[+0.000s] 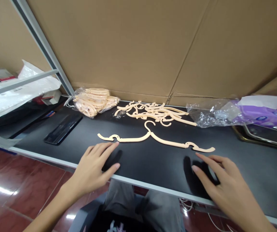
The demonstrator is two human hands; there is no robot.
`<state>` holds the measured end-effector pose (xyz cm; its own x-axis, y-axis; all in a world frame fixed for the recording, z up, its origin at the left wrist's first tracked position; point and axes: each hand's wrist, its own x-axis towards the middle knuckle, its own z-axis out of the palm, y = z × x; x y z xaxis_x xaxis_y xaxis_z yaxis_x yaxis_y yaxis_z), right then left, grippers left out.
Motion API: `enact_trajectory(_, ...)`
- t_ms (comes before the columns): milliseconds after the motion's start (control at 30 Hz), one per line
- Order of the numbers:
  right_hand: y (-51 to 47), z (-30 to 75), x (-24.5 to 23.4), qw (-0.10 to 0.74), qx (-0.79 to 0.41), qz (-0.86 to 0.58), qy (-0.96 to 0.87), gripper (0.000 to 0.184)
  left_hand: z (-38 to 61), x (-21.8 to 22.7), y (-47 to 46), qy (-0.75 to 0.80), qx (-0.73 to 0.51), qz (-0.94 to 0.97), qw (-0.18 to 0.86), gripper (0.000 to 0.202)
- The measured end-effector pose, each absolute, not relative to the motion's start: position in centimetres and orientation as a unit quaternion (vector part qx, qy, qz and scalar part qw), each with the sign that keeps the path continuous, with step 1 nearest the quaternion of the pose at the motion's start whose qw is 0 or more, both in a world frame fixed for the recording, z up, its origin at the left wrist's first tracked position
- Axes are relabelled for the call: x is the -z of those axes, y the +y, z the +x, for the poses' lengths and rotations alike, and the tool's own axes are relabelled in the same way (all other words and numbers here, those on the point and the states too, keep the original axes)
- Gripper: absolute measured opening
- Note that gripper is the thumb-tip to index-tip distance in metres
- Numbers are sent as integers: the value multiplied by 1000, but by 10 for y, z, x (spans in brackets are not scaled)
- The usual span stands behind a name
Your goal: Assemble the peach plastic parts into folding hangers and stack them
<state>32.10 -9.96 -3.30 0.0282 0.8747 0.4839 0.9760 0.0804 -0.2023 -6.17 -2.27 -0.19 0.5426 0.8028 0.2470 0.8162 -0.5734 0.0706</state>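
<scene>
A cream plastic clothes hanger (168, 142) lies spread out on the black tabletop (143, 164), its hook pointing away from me. Both of its arms end in notched, curved tips. My left hand (93, 166) is just in front of the hanger's left arm, fingers apart, with the index fingertip at or very near it; whether they touch I cannot tell. By the right tip is my right hand (222, 177), thumb and fingers apart and holding nothing. Behind the hanger sits a loose pile of cream hanger parts (153, 111).
A clear bag of more cream pieces (92, 100) is at the back left, near a black phone (63, 129). Crumpled clear plastic (213, 112) and a purple package (261, 112) lie at the right. A cardboard wall (128, 48) closes the back; a metal frame post (44, 45) rises left.
</scene>
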Motion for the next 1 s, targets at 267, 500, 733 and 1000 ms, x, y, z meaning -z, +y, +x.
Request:
enact_trajectory(267, -46, 346, 10, 75, 0, -737, -672, 42, -57, -16, 37, -508, 86, -857, 11, 32)
enact_trajectory(500, -21, 338, -2, 30, -70, -762, -644, 38, -52, -22, 44, -532, 52, -845, -26, 27)
enact_trajectory(733, -17, 335, 8, 81, -90, -756, -643, 37, -47, -14, 48, -466, 135, -869, -96, 32)
enact_trajectory(1000, -19, 334, 13, 95, -92, -757, -640, 41, -32, -8, 55, -386, 169, -892, -164, 46)
